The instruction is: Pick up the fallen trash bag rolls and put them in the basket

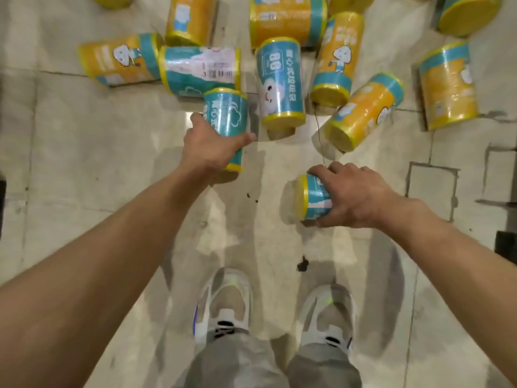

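teal-yellow rolls (280,82) | many scattered on floor | two gripped

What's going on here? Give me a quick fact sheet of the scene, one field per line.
Setting: tiled floor, seen from above
Left hand: gripping a teal roll
Right hand: gripping another teal roll
Remaining on floor: many teal and yellow rolls lying scattered ahead
Basket: not in view
Person: standing, white shoes visible below
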